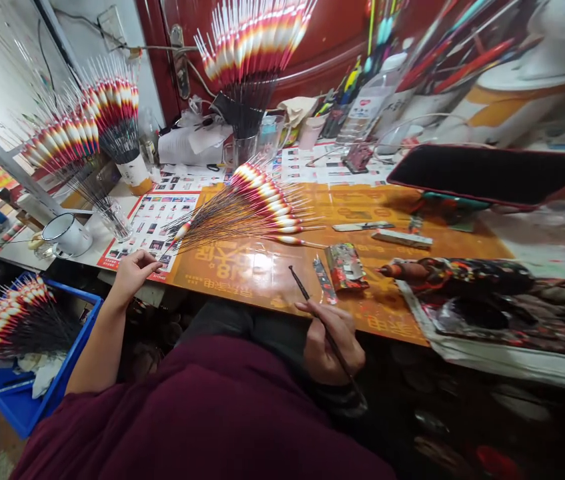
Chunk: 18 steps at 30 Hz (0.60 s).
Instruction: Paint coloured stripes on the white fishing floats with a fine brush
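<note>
Between thumb and fingertips, my left hand (136, 275) pinches the thin end of a fishing float (182, 231), whose red, white and yellow body points away from me. Just beyond it, a fanned bunch of similar fishing floats (268, 203) lies on the table, dark stems to the left and bright bodies to the right. A slim dark paintbrush (303, 285) is gripped in my right hand (333, 341), near the table's front edge. Its tip is in the air, left of a paint-smeared small box (347, 267) and a stained flat strip (324, 280).
Upright float bunches stand in a glass (245, 150), a white pot (135, 172) and a jar (115, 223). An enamel mug (67, 235) is at left. A blue crate (82, 327) holds more floats. At right are a phone-like screen (492, 175) and a paint-covered tool (472, 275).
</note>
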Tool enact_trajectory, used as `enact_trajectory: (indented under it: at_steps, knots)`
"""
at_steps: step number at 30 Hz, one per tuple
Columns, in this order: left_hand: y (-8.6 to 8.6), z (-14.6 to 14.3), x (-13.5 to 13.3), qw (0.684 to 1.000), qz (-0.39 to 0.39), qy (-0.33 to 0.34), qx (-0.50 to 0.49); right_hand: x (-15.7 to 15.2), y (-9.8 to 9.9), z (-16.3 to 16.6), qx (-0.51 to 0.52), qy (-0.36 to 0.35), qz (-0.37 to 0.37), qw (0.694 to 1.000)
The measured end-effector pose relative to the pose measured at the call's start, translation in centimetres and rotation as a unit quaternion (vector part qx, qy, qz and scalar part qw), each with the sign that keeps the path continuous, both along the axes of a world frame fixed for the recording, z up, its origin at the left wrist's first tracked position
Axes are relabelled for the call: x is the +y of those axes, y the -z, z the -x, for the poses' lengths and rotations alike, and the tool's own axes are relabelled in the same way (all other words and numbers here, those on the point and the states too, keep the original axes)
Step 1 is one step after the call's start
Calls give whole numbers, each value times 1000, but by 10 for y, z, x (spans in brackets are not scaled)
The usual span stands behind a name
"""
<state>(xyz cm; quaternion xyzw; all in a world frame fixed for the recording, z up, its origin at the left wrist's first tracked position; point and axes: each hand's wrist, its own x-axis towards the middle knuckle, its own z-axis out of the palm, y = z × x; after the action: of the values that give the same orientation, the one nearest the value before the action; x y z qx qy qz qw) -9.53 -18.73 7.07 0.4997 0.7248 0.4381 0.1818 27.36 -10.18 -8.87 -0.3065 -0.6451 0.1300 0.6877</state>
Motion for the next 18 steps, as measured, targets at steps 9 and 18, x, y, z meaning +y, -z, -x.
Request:
enact_trajectory:
  at_steps: [9, 18]
  knots:
    - [2, 4, -11, 1000, -6, -13, 8, -1, 0, 0, -11, 18, 8, 1000]
    - [4, -1, -14, 999, -8, -30, 15, -3, 1, -1, -4, 21, 28, 999]
